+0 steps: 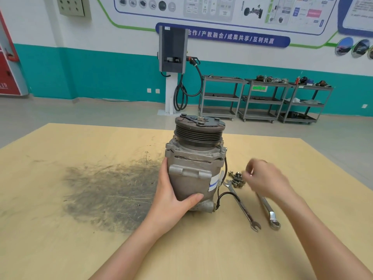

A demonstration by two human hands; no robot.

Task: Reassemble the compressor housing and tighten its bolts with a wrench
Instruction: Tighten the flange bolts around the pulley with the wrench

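While left hand (173, 196) gripped the compressor (194, 164) upright on the table (80, 249) to steady it, right hand (266, 178), blurred, grip unclear, reached the bolts (237, 178) beside two wrenches (242, 205).

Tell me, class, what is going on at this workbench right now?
A person is steadying a compressor that stands upright, pulley end up, on a wooden table, gripping its side with the left hand. The right hand, blurred, is over a small pile of bolts beside the compressor; whether it holds one cannot be told. Two wrenches lie untouched on the table to the right.
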